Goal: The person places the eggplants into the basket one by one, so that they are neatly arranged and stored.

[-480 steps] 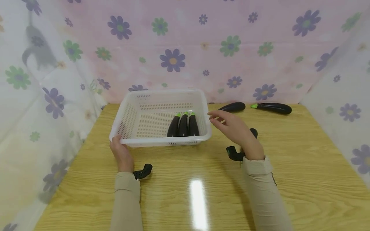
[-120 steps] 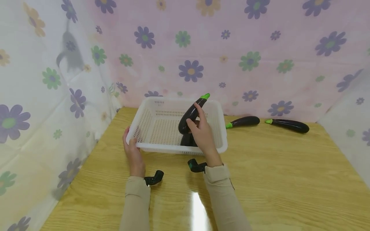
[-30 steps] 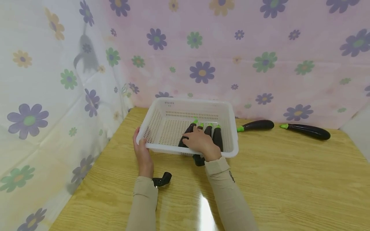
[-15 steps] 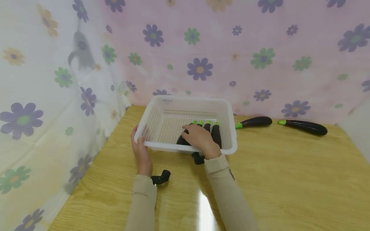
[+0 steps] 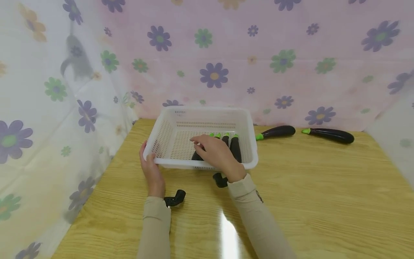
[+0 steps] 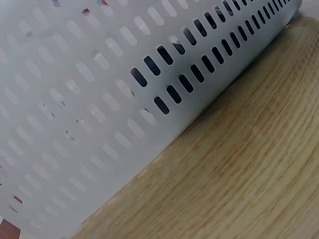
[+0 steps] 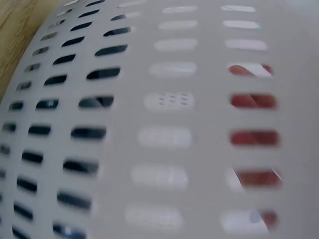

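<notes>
Wood-grain tbl [image 5: 323, 187] w/ glare streak [image 5: 229, 237] sits betw. floral cloth walls [image 5: 181, 84], pink at bk, white at sides, as L hand [image 5: 152, 174] grips white basket [image 5: 181, 163] at near-L corner, R hand [image 5: 216, 150], fingers loosely bent, holds nothing over 4 eggplants [image 5: 236, 149] inside, & 2 other eggplants [image 5: 330, 135] lie R, nr bk wall.

Pink flwr-print backdrop [image 5: 245, 77] bhnd wd-grain tbl [image 5: 310, 190].

4 eggplants [image 5: 235, 149] in bskt [image 5: 176, 162], 2 eggplants [image 5: 279, 131] to R
</notes>
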Tool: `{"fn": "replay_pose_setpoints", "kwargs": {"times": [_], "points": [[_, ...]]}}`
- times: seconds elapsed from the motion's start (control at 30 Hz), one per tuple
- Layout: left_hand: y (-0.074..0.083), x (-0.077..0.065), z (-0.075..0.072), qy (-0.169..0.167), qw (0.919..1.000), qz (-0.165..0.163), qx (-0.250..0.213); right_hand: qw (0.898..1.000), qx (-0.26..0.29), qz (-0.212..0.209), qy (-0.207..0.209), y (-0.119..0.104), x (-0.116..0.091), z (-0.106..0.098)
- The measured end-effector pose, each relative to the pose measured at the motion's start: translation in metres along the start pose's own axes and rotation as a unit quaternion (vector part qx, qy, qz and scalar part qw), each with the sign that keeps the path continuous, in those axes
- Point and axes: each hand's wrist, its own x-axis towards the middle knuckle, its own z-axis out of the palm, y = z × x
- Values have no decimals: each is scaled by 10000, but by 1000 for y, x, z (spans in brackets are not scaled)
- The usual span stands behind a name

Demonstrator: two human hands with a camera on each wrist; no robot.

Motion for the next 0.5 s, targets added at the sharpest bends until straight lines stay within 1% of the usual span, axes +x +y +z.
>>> {"fn": "replay_pose_setpoints", "kwargs": {"times": [0.1,0.2,0.3,0.37,0.5], "points": [[2,2,-1,16,10000,60,7,9997,-154,-161,-68,-3,-4,-5],[4,4,-1,-54,9999,92,16,9992,-300,-247,-61,-4,-9,-10],[5,3,0,-102,9999,18,-23,9986,-459,-242,-37,-4,-15,-17],[4,1,0,-68,10000,-37,-62,9984,-512,-233,-95,-4,-19,-22],[2,-1,2,-23,9998,-131,-142,9986,-460,-222,-149,-5,-27,-37]]}}
